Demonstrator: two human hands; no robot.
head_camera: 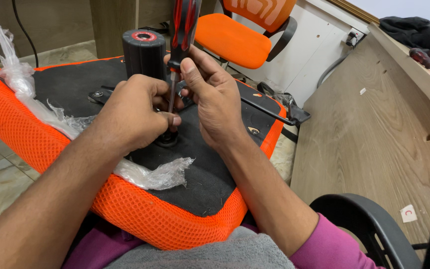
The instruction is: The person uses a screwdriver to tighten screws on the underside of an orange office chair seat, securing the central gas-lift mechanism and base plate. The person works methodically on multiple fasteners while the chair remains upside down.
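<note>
- Head view looks down on an upturned chair seat [21,129] with orange mesh edges and a black underside, lying across the person's lap.
- Left hand [135,112] is curled into a closed fist on the black underside, its fingers wrapped around something small at the foot of the screwdriver's shaft; what it grips is hidden by the fingers.
- Right hand [215,99] is clenched around the screwdriver [181,35], holding it where the red-and-black handle meets the metal shaft.
- Screwdriver stands nearly upright, its tip pointing down into the seat's underside between the two hands; the tip itself is hidden.
- Black cylinder [144,52] with a red ring on top stands on the underside just behind the left hand.
- Crumpled clear plastic wrap [155,174] trails along the seat's left edge and under the left forearm.
- Another orange chair [235,37] stands beyond the seat, and a wooden panel [374,134] lies to the right.
</note>
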